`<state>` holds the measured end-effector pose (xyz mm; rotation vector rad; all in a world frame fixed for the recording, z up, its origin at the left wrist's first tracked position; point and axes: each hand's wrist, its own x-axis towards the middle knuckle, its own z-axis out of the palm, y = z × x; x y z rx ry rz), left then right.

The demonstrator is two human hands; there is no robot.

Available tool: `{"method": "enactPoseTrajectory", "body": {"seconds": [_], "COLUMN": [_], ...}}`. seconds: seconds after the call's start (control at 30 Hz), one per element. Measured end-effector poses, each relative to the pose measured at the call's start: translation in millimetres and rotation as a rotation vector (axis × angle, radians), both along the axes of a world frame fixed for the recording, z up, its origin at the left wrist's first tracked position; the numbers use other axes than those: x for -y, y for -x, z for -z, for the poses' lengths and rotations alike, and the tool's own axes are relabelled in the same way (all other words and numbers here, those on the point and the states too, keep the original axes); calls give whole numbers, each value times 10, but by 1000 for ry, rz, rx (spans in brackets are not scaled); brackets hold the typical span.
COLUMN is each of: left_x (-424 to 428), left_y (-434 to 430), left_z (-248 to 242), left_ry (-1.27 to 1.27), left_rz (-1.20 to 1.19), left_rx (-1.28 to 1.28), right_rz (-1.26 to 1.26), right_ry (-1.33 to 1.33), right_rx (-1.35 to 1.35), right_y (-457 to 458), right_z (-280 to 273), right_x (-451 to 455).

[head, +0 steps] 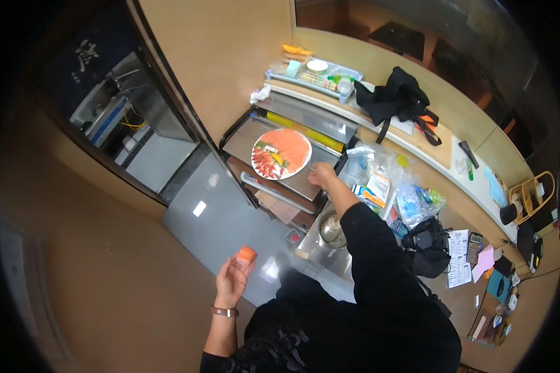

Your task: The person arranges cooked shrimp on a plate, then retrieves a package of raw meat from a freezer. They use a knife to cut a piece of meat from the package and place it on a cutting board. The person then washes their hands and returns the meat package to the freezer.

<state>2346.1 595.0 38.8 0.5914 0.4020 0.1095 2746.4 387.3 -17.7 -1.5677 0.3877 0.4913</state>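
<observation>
My left hand (232, 282), with a brown-banded watch or bracelet at the wrist, holds up a small orange block (246, 254); its material cannot be told. A round white platter (307, 163) rests on a steel-topped stand. On it lie orange slices that look like raw salmon (289, 143), red-and-white seafood pieces (266, 163), a yellow lemon piece (277, 158) and green leaves. My right hand (324, 176) reaches just beside the platter's right rim with bent fingers. Whether it touches the rim or pinches something thin is unclear. Behind the platter lies a long yellow box (303, 133).
A round metal pot (333, 228) sits in the steel counter below my right arm. Plastic bags (412, 203) and boxes crowd the counter to the right. A blue tray (312, 77) and a black bag (396, 100) occupy the shelf behind. A doorway (163, 154) opens at the left.
</observation>
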Motion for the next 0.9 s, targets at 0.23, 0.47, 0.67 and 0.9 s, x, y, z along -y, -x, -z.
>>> {"method": "enactPoseTrajectory", "body": {"seconds": [0.23, 0.47, 0.67, 0.9], "left_x": [-1122, -2049, -2711, -3276], "left_y": [-931, -1869, -2902, -3684], "left_z": [63, 115, 196, 324], "left_ry": [23, 80, 83, -36], "left_rz": [59, 231, 551, 777], "left_rx": [-95, -137, -152, -161], "right_rz": [135, 520, 602, 694], "right_ry": [318, -314, -875, -930], "right_rx": [4, 24, 81, 123], "right_y": [-486, -426, -263, -82], "right_z": [540, 582, 461, 390], "right_x": [-685, -841, -1149, -1635]}}
